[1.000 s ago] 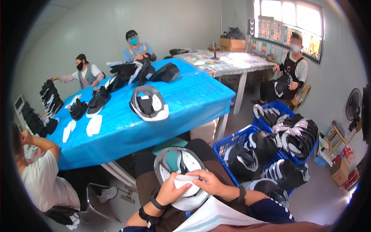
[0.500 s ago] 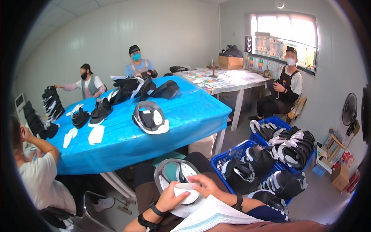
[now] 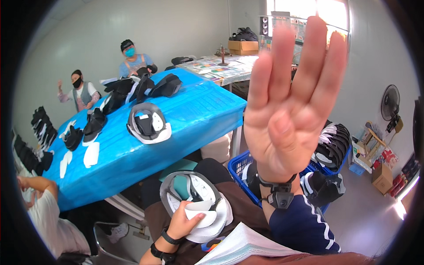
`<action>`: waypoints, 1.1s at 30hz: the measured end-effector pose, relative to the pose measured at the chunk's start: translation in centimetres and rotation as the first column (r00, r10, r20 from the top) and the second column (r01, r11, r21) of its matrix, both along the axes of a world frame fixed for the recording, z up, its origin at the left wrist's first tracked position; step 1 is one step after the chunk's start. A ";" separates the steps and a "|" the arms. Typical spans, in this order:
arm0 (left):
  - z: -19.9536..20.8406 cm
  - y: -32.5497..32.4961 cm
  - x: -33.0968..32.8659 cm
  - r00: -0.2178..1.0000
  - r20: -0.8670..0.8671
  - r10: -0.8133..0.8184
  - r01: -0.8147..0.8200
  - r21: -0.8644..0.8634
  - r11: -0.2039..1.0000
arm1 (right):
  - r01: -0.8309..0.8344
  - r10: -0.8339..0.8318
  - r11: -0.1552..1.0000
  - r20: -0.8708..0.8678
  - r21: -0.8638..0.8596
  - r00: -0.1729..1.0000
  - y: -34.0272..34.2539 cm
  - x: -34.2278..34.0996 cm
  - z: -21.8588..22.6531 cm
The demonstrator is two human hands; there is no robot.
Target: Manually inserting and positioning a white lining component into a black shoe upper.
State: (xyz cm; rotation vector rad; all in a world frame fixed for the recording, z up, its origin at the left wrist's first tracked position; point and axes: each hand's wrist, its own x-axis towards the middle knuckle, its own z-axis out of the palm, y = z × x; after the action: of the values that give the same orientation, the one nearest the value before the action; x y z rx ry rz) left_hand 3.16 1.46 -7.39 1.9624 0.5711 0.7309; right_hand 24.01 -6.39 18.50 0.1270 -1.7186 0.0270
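Note:
On my lap lies a grey-and-white padded shell with a hollow middle (image 3: 170, 207), like a cap or helmet lining. My left hand (image 3: 183, 223) pinches a white curved pad (image 3: 202, 215) over its near side, thumb on top. The pad looks folded or made of two layers. Raised high at the right, my right hand (image 3: 293, 115) is empty. Its fingers stretch upward and apart, with the thumb bent across the palm. It hides part of the window and the baskets behind it.
A blue-covered table (image 3: 185, 119) stands ahead, bearing a similar hollow shell (image 3: 154, 137), black padded pieces (image 3: 115, 95) and white pads (image 3: 91, 154). A blue basket (image 3: 238, 165) stands to my right. Co-workers are beyond the table and at far left. A fan (image 3: 390, 102) hangs right.
My right hand has left the white pad and risen, opening its fingers. My left hand still holds the pad. The view has turned right; the far-left co-worker behind the table has raised a hand.

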 end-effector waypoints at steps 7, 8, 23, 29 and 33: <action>0.1 -0.3 0.4 0.998 0.044 -0.043 0.045 -0.034 0.998 | -0.098 0.098 0.995 -0.009 0.009 0.995 -1.3 0.2 2.7; 0.1 -0.2 0.6 0.998 0.044 -0.046 0.048 -0.034 0.998 | -0.077 0.077 0.997 0.020 -0.013 0.997 -1.8 0.3 2.3; 0.2 0.1 -1.1 1.000 0.004 0.002 -0.002 -0.034 0.999 | -0.213 0.211 0.977 -0.104 -0.001 0.972 -0.8 -2.7 0.6; 1.1 -0.2 0.2 0.999 -0.009 -0.039 0.039 -0.010 0.999 | -0.026 0.085 0.960 -0.201 0.277 0.976 -1.1 -3.3 -1.3; 0.9 -0.2 -0.4 1.000 -0.010 -0.017 0.016 -0.021 1.000 | 0.444 -0.256 0.848 -0.507 0.292 0.823 -1.0 -5.4 -2.2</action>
State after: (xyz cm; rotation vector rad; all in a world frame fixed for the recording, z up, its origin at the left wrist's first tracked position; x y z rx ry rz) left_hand 2.79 1.25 -6.51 1.9502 0.5660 0.7022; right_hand 18.62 -7.39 16.28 0.0975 -1.2316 -0.6008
